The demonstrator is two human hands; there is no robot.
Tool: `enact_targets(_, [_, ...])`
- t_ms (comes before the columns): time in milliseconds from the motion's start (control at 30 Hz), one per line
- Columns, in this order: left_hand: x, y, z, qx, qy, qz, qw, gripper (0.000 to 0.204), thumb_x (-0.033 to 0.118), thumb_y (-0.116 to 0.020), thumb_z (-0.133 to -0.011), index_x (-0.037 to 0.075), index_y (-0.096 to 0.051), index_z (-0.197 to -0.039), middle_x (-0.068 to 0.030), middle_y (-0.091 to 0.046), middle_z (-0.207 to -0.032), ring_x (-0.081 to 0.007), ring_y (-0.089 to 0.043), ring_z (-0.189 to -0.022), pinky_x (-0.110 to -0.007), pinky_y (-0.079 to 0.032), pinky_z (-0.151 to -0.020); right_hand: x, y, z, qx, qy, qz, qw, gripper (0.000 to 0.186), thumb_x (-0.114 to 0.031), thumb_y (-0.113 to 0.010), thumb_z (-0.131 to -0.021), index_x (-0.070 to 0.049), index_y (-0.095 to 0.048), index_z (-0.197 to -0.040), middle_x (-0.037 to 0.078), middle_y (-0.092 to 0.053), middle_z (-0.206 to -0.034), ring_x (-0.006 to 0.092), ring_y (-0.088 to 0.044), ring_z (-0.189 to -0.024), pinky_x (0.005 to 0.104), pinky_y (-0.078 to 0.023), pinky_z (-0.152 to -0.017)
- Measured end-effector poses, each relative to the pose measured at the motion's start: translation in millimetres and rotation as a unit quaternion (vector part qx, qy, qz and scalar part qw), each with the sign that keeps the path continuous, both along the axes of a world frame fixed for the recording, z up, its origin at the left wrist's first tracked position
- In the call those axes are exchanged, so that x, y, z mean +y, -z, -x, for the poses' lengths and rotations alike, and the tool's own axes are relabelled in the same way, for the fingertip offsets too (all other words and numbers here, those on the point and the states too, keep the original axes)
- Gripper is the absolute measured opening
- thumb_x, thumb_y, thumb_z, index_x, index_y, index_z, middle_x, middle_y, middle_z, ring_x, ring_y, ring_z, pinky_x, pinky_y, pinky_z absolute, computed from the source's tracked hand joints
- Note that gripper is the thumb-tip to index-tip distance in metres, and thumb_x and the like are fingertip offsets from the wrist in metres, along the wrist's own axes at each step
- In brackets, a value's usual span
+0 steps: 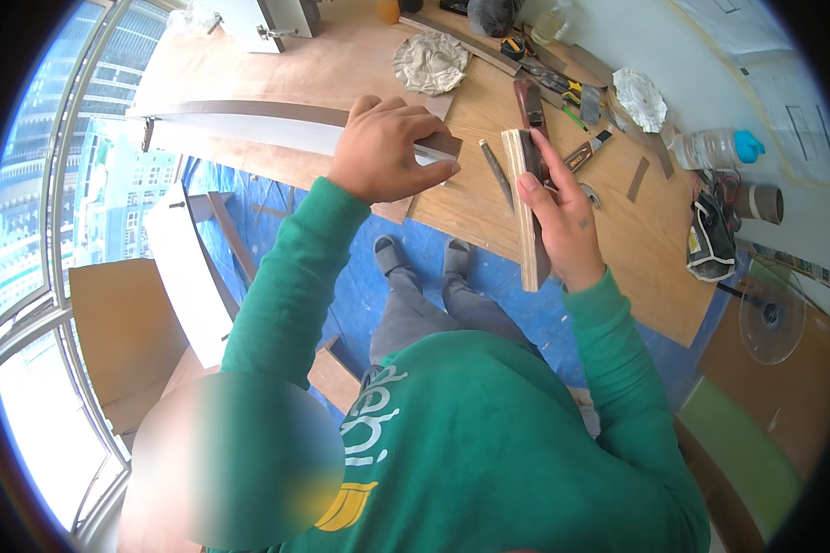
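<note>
My left hand [378, 152] is closed over the right end of a long, narrow board [249, 127] with a white face and a dark brown edge. The board stretches left across the wooden work table [489, 97]. In my right hand [567, 226] is a plywood block [524, 217], held upright with its pale layered edge showing and its dark side against my palm. The thumb presses on it while the fingers lie along its far side. A gap separates the block from the board's end. Between them a thin stick [496, 175] lies on the table.
Beyond my right hand lie a reddish-brown wooden tool [529, 101], a utility knife [590, 150] and a tape measure [513, 46]. A crumpled cloth [431, 63] sits at the back. A blue-capped bottle [710, 147] stands right. Blue sheeting [341, 304] covers the floor.
</note>
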State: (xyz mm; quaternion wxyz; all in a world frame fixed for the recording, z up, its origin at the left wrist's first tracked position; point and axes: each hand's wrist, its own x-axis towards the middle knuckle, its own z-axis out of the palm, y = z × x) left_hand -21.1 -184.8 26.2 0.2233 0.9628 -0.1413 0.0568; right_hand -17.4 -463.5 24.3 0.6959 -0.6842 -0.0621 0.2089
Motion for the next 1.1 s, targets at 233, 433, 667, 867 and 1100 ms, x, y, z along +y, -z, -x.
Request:
enact_targets(233, [4.2, 13.5, 3.4, -0.042, -0.003, 0.013, 0.999, 0.045, 0.048, -0.088, -0.08, 0.015, -0.079, -0.108, -0.0003, -0.074, -0.097, -0.026, -0.067, -0.098, -0.042, -0.045, -0.096, 19.1, 1.6, -14.7, -0.083, -0.015, 0.066, 0.994, 0.068, -0.019, -0.074, -0.106, 0.005, -0.045, -0.163, 0.014, -0.061, -0.148, 0.0154, -0.065, -0.123, 0.03, -0.054, -0.106])
enact_targets(433, [-2.3, 27.8, 7.5, -0.118, -0.048, -0.047, 0.991, 0.054, 0.051, -0.091, -0.074, 0.014, -0.075, -0.11, -0.0009, -0.07, -0.105, -0.0262, -0.064, -0.103, -0.044, -0.045, -0.099, 24.8, -3.9, -8.8, -0.046, -0.016, 0.05, 0.998, 0.068, -0.019, -0.074, -0.105, 0.005, -0.046, -0.162, 0.018, -0.06, -0.152, 0.0192, -0.061, -0.132, 0.034, -0.05, -0.112])
enact_targets(667, [-2.5, 27.5, 7.5, -0.122, -0.054, -0.048, 0.99, 0.058, 0.054, -0.092, -0.07, 0.014, -0.072, -0.107, -0.0008, -0.068, -0.102, -0.0251, -0.063, -0.103, -0.044, -0.044, -0.101, 21.8, 6.9, -7.0, -0.122, -0.035, 0.125, 0.984, 0.067, -0.019, -0.075, -0.104, 0.007, -0.049, -0.16, 0.022, -0.059, -0.154, 0.025, -0.061, -0.136, 0.0371, -0.05, -0.113])
enact_targets(867, [-5.4, 32.3, 7.6, -0.145, -0.085, -0.044, 0.985, 0.058, 0.057, -0.091, -0.069, 0.013, -0.07, -0.101, -0.0013, -0.066, -0.099, -0.0265, -0.061, -0.102, -0.045, -0.044, -0.101, 28.2, 1.2, -1.9, -0.237, -0.048, 0.197, 0.95, 0.062, -0.021, -0.077, -0.103, 0.001, -0.056, -0.158, 0.016, -0.064, -0.126, 0.0234, -0.067, -0.111, 0.0355, -0.054, -0.099])
enact_targets(1100, [-5.3, 36.0, 9.6, -0.154, -0.084, -0.028, 0.984, 0.057, 0.055, -0.093, -0.066, 0.014, -0.068, -0.095, -0.0016, -0.063, -0.094, -0.026, -0.061, -0.1, -0.043, -0.044, -0.098, 47.9, 5.4, -24.9, -0.298, -0.077, 0.22, 0.926, 0.061, -0.022, -0.078, -0.103, -0.002, -0.058, -0.157, 0.012, -0.061, -0.116, 0.0214, -0.064, -0.101, 0.0343, -0.054, -0.093])
